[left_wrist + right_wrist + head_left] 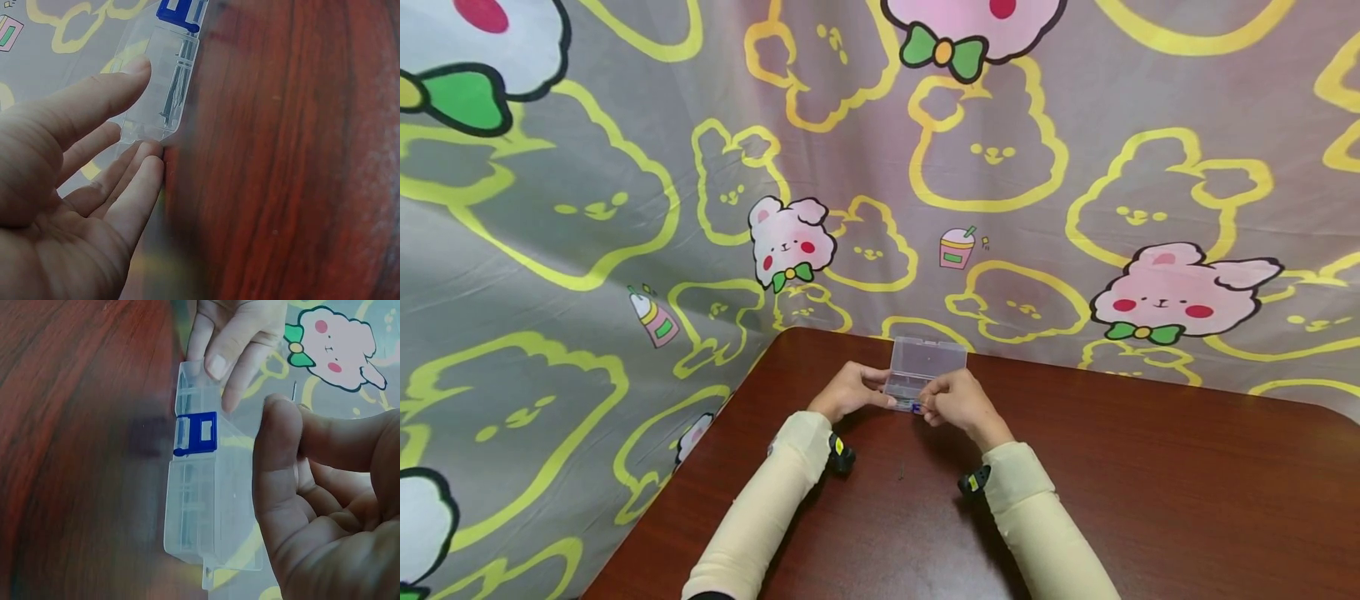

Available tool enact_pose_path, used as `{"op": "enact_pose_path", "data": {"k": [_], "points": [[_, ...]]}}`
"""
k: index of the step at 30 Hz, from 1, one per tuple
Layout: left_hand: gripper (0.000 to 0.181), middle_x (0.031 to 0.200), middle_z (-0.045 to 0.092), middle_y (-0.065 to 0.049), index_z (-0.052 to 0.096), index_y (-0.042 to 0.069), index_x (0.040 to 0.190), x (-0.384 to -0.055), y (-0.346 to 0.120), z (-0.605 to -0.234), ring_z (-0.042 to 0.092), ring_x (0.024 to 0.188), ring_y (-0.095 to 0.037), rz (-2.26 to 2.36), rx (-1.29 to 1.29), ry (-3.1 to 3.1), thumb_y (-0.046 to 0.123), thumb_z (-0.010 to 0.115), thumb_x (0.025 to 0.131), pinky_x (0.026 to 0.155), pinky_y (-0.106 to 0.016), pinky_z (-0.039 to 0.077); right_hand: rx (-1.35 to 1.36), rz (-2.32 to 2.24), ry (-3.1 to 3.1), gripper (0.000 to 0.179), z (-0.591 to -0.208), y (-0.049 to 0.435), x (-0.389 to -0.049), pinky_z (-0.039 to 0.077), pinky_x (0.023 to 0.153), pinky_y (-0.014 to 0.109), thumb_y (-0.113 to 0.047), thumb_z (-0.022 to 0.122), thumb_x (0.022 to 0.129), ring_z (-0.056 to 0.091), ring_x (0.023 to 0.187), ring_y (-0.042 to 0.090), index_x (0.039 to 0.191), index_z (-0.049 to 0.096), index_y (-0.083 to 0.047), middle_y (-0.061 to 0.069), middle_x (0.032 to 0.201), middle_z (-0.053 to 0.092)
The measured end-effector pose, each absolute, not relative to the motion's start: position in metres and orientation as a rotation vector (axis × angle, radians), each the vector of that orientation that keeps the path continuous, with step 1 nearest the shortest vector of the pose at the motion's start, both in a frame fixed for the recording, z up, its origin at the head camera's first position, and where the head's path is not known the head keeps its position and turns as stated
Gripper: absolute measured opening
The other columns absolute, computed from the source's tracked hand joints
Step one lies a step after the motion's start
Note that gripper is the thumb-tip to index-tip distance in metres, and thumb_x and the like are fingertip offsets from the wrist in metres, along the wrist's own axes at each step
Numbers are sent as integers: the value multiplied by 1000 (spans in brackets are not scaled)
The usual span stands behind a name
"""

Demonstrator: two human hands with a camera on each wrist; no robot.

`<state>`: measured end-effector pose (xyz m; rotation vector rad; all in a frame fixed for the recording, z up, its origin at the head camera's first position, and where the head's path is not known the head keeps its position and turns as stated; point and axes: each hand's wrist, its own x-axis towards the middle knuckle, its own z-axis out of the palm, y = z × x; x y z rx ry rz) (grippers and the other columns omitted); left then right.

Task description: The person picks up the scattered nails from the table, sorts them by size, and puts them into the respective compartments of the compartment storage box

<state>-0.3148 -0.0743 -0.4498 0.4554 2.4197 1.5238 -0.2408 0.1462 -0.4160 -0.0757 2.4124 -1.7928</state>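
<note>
A clear plastic box [928,357] with a blue latch [201,432] on its front stands on the table, its lid raised at the back. My left hand [852,390] grips the box's left end, thumb at the front corner and the other fingers round the side. Several thin dark metal pieces [177,87], nail-like, lie along the front compartment in the left wrist view. Over the box's right front, my right hand [958,402] pinches a thin metal pin [295,391] between thumb and forefinger; only its tip shows above the fingers.
The brown wooden table [1150,467] spreads to the right and toward me. A small thin dark mark or piece [901,472] shows on it between my forearms. A grey curtain [1022,167] with cartoon prints hangs behind and to the left.
</note>
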Motion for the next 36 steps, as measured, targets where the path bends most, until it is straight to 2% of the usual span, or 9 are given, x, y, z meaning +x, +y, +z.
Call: {"op": "enact_pose_path", "data": {"k": [13, 19, 24, 36], "points": [[63, 120, 70, -10, 68, 5, 130, -317, -76, -450, 68, 103, -20, 1479, 426, 2446, 12, 93, 72, 86, -35, 54, -10, -1744, 2516, 14, -415, 157, -246, 57, 58, 36, 1, 63, 91, 66, 62, 21, 88, 73, 11, 18, 73, 69], [63, 128, 67, -11, 67, 6, 131, -317, -76, -449, 67, 108, -22, 1460, 441, 2453, 13, 92, 74, 90, -37, 53, 30, -1707, 2537, 17, -418, 163, -249, 57, 60, 37, 1, 62, 93, 65, 63, 21, 85, 74, 9, 14, 74, 68], [63, 127, 67, -10, 67, 6, 131, -317, -77, -448, 67, 108, -21, 1457, 436, 2449, 14, 92, 74, 90, -36, 53, 49, -1666, 2553, 17, -421, 168, -252, 56, 58, 33, 0, 62, 92, 63, 61, 19, 82, 73, 8, 11, 70, 66], [63, 126, 68, -11, 68, 5, 130, -316, -76, -450, 67, 107, -21, 1476, 441, 2445, 13, 92, 73, 88, -36, 54, 107, -1578, 2609, 18, -425, 171, -255, 56, 54, 33, 0, 64, 87, 62, 54, 17, 72, 73, 4, 10, 67, 67]]}}
